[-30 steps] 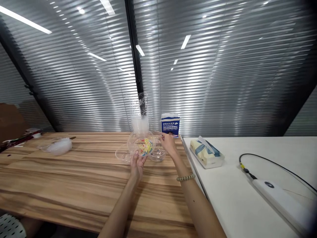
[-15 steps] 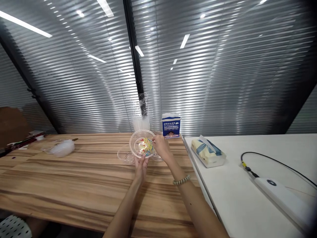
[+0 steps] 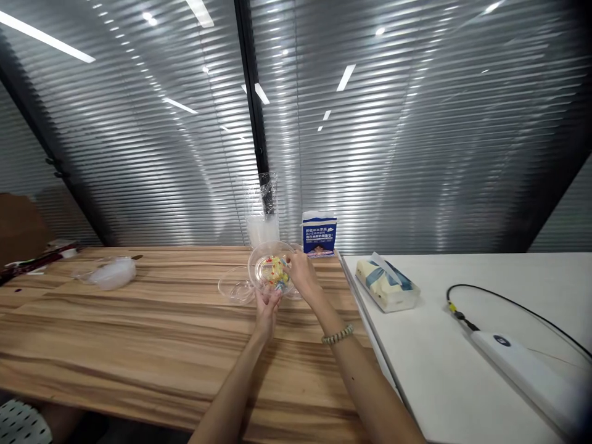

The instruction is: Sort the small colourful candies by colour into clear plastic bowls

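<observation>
My left hand [image 3: 267, 314] grips the near edge of a clear round plastic bowl [image 3: 254, 266], which is tilted so that its inside faces me. Small yellow, red and blue pieces [image 3: 276, 271] lie in it, too small to name. Over the right side of the bowl is my right hand [image 3: 301, 271], its fingers pinched together near the pieces; whatever is between the fingertips is hidden. Behind the bowl, on the wooden table [image 3: 176, 345], other clear round plastic containers [image 3: 234, 287] show at left and partly at right.
At the back stand a clear bag with a whitish stack [image 3: 263, 231] and a blue printed packet [image 3: 319, 234]. A whitish plastic bundle [image 3: 113, 274] lies at left. On the white table at right are a tissue pack [image 3: 387, 283] and a white device [image 3: 522, 364] with a black cable.
The bowl and my left hand have shifted slightly to the right. My right hand's fingers now reach a little further over the bowl's inside.
</observation>
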A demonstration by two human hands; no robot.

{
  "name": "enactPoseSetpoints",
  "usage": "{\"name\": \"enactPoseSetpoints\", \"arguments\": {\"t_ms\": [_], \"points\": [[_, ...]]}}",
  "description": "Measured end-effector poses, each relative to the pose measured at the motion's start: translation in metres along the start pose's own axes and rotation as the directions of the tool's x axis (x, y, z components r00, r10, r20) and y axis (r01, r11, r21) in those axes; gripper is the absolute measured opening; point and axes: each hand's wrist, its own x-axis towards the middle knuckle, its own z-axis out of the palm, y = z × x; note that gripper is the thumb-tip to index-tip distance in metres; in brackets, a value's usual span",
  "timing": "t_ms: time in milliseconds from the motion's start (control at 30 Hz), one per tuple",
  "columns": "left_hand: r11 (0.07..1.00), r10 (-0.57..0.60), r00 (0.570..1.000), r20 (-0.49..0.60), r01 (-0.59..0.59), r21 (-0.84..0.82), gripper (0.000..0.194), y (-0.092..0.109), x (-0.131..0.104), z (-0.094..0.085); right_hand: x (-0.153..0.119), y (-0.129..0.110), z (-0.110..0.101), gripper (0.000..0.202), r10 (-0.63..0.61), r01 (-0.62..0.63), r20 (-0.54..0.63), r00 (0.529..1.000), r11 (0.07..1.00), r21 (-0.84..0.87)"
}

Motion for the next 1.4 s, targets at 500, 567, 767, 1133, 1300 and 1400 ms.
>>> {"name": "enactPoseSetpoints", "arguments": {"t_ms": [500,567,767,1133,1300,1400], "points": [[0.994,0.064,0.998,-0.017,-0.062,0.093,0.069,0.001,-0.003,0.004,-0.003,0.0,0.001,0.024,-0.024,0.027,0.085,0.996,0.999,-0.036],[0.993,0.065,0.998,-0.02,-0.063,0.104,0.068,0.002,-0.003,0.003,-0.003,0.0,0.001,0.022,-0.021,0.027,0.09,0.996,0.997,-0.067],[0.989,0.085,0.996,-0.031,-0.081,0.125,0.068,0.002,-0.002,0.001,-0.004,-0.001,0.004,0.023,-0.028,0.037,0.063,0.998,0.99,-0.137],[0.979,0.11,0.994,-0.004,-0.108,0.171,0.065,0.001,-0.003,0.001,-0.001,0.004,0.01,0.016,-0.112,0.097,-0.1,0.989,0.985,-0.142],[0.984,0.101,0.995,-0.007,-0.099,0.147,0.066,0.002,-0.003,0.003,-0.001,0.005,0.012,0.014,-0.126,0.115,-0.106,0.986,0.988,-0.104],[0.985,0.106,0.994,-0.006,-0.104,0.134,0.066,0.002,-0.003,0.004,0.0,0.008,0.012,0.012,-0.116,0.107,-0.132,0.984,0.991,-0.076]]}}
